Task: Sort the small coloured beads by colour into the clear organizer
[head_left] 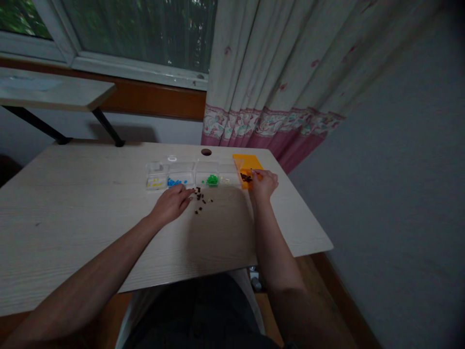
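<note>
My left hand (pixel 172 202) rests on the table with its fingertips at the edge of a loose scatter of small dark brown pieces (pixel 199 197); a few pale ones lie among them. Its index finger is stretched out and no piece shows in its grasp. Over the orange container (pixel 248 160) at the right, my right hand (pixel 265 184) has thumb and fingers pinched together; what they hold is too small to name. Dark brown pieces (pixel 246 178) lie in that container, just left of the fingers.
A clear compartment box (pixel 195 167) behind the hands holds yellow pieces (pixel 155 183), blue pieces (pixel 175 182), green pieces (pixel 212 180) and pale pieces (pixel 225 180). A raised shelf (pixel 54 94) stands at the back left. Behind the table (pixel 90 208) hang curtains (pixel 250 87).
</note>
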Tool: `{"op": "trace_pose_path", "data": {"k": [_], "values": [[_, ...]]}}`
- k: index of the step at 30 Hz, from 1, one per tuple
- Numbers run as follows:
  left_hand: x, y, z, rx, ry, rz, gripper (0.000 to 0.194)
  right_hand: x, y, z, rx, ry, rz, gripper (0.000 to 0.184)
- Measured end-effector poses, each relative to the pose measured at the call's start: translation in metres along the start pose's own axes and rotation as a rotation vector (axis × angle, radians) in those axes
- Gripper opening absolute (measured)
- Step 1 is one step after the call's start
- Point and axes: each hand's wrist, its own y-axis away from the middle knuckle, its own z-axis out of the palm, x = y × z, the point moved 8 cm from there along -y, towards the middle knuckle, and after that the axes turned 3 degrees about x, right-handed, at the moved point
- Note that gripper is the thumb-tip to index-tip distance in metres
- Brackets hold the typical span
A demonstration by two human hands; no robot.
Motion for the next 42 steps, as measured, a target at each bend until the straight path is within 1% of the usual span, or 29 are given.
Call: {"op": "trace_pose_path", "data": {"k": [3,5,10,12,14,17,20,23,27,31,35,38,42], "values": [[-0.001,0.0,0.002,-0.009,0.004,-0.003,0.039,0.018,0.0,0.008,-0.044,0.083,0.043,0.027],[-0.001,0.001,0.002,-0.011,-0.001,-0.004,0.039,0.024,0.002,0.015,-0.078,0.119,0.034,0.026],[0.0,0.001,0.003,-0.005,0.009,0.009,0.037,0.02,0.006,0.021,-0.144,0.168,-0.038,0.027],[0.0,0.001,0.004,-0.012,0.015,0.009,0.037,0.018,0.006,0.02,-0.163,0.192,-0.028,0.028],[-0.001,0.001,0.005,-0.019,0.023,0.004,0.036,0.014,0.005,0.016,-0.147,0.189,-0.009,0.03],[-0.001,0.0,0.005,-0.03,0.038,0.0,0.035,0.002,0.004,0.007,-0.063,0.127,-0.03,0.032],[-0.002,0.0,0.005,-0.036,0.039,0.002,0.035,-0.02,0.008,0.004,-0.023,0.036,-0.127,0.031],[-0.001,0.0,0.005,-0.033,0.04,0.011,0.033,-0.046,0.02,0.007,-0.06,-0.057,-0.248,0.028],[0.001,0.0,0.002,-0.017,0.073,0.025,0.03,-0.08,0.044,0.012,-0.126,-0.174,-0.406,0.024],[0.003,-0.001,0.0,-0.01,0.077,0.016,0.029,-0.105,0.066,0.02,-0.214,-0.276,-0.548,0.019],[0.004,-0.002,0.001,0.0,0.086,-0.003,0.028,-0.116,0.077,0.023,-0.239,-0.332,-0.594,0.016],[0.005,-0.003,0.003,-0.017,0.081,-0.001,0.025,-0.119,0.08,0.024,-0.246,-0.343,-0.596,0.016],[0.005,-0.004,0.005,-0.036,0.048,-0.006,0.025,-0.121,0.082,0.026,-0.25,-0.337,-0.597,0.015]]}}
